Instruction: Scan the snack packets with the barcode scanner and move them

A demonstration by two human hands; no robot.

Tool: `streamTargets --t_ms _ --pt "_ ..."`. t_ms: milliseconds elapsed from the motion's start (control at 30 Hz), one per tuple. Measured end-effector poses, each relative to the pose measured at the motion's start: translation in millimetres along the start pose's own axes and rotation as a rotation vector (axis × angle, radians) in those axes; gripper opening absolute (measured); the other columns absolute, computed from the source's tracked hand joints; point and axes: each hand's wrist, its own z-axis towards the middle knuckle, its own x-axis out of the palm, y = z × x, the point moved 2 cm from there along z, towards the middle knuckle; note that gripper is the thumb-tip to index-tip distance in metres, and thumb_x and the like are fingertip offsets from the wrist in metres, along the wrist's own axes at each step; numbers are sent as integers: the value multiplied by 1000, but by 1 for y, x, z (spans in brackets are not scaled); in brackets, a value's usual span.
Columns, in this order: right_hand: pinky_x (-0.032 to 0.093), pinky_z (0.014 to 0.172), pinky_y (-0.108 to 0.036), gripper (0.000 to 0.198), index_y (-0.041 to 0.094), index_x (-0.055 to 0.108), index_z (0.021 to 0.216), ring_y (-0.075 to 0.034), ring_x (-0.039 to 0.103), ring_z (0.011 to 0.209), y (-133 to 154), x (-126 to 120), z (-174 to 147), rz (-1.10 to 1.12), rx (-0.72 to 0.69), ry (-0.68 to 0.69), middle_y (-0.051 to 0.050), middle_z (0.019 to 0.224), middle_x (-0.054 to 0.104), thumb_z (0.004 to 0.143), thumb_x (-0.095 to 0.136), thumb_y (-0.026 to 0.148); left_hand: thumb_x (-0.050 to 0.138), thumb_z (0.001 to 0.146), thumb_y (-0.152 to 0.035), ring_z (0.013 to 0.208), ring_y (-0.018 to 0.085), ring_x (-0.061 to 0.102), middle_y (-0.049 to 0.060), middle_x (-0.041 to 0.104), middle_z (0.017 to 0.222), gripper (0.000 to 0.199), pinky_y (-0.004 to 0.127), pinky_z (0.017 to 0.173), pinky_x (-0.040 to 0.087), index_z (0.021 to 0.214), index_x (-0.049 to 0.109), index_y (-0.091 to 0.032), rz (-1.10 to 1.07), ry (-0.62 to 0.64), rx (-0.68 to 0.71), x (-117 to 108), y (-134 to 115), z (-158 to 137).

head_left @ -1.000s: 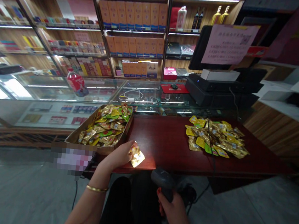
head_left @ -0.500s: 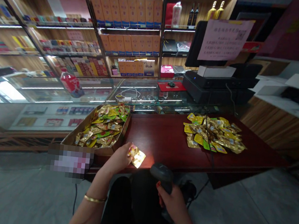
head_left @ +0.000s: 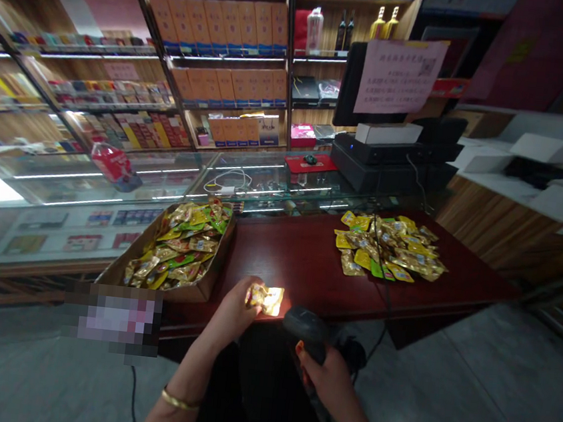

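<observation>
My left hand [head_left: 237,310] pinches a small gold snack packet [head_left: 272,300] above the front edge of the dark red table [head_left: 277,251]. Bright light falls on the packet. My right hand [head_left: 327,373] is wrapped around the handle of a black barcode scanner [head_left: 306,331], whose head points toward the packet. To the left, an open cardboard box [head_left: 218,268] holds many gold, yellow and green packets [head_left: 177,247]. A loose pile of similar packets [head_left: 393,246] lies on the table's right part, with a dark cable running across it.
Behind the table stands a glass display counter [head_left: 175,173] with a red-labelled bottle [head_left: 115,165], a white cable [head_left: 229,180] and a mouse on a red mat [head_left: 311,164]. A monitor [head_left: 350,84] bears a paper sign. Stocked shelves [head_left: 217,56] line the back.
My left hand has moved a little to the right with the packet, bringing it closer to the scanner and turning it more level. The camera view has shifted slightly right.
</observation>
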Motion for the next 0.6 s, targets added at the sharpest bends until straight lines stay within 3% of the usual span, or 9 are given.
streamTargets --t_ms 167,333,500,600 --pt "41 44 -25 52 18 63 83 -15 54 42 -5 -23 3 42 8 -119 4 47 55 74 60 68 67 66 -11 83 19 66 2 70 93 47 32 79 52 112 60 -18 -238 -42 -81 34 -4 14" --pt "43 49 -25 49 18 65 79 -15 54 46 -7 -54 -4 59 -70 -218 3 49 57 76 63 67 76 56 -3 75 15 66 1 71 88 50 27 73 55 103 63 -18 -758 -23 -343 93 -26 50" --pt "47 51 -26 59 15 70 98 -17 57 49 -7 -74 -12 96 -35 -309 2 53 61 75 63 69 73 69 -6 79 11 66 5 67 98 45 25 79 55 109 58 -18 -908 -95 -366 160 -80 129" --pt "49 53 -27 64 14 72 93 -18 60 52 -5 -79 -13 51 -25 -365 -1 56 65 71 64 74 71 72 -6 84 12 67 8 67 104 54 27 83 55 122 54 -18 -950 -31 -326 193 -122 175"
